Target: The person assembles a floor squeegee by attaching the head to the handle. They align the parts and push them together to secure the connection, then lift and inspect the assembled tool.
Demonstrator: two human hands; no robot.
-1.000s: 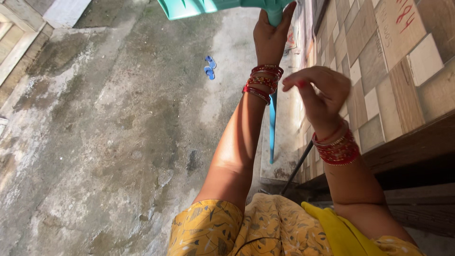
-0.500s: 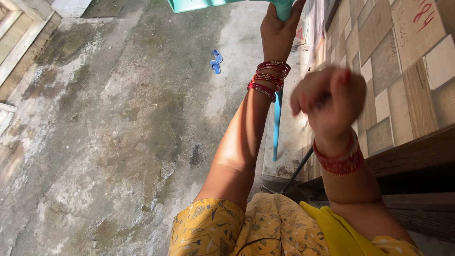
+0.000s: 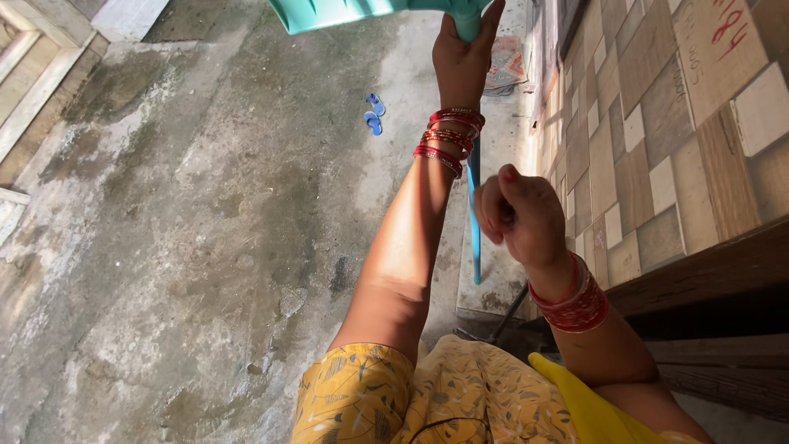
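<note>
I look down from a head camera over two bare arms, both wearing stacks of red bangles, above a yellow patterned garment (image 3: 460, 399) at the bottom edge. My left hand (image 3: 462, 62) reaches up toward twelve o'clock and is clamped around the neck of a teal plastic tool (image 3: 353, 12), whose broad flat part runs off the top edge of the view, so I cannot tell its full shape. A thin blue handle (image 3: 474, 222) hangs straight down from below that hand, behind the wrist, and ends near a pale stone step at about five o'clock. My right hand (image 3: 518, 218) hovers at about three o'clock of centre, well apart from the left hand; its fingers are curled into a loose fist, and I cannot tell whether anything is pinched inside. Beyond the arms lies a stained grey concrete floor (image 3: 189, 247), damp and mottled. A pair of small blue sandals (image 3: 374, 115) rests on it at about eleven o'clock. A tiled wall (image 3: 657, 140) of brown and cream squares rises on the right. As far as I can judge, the tool is lifted clear of the ground and held by one hand only; the floor shows no gathered pile, so the work looks barely begun.
</note>
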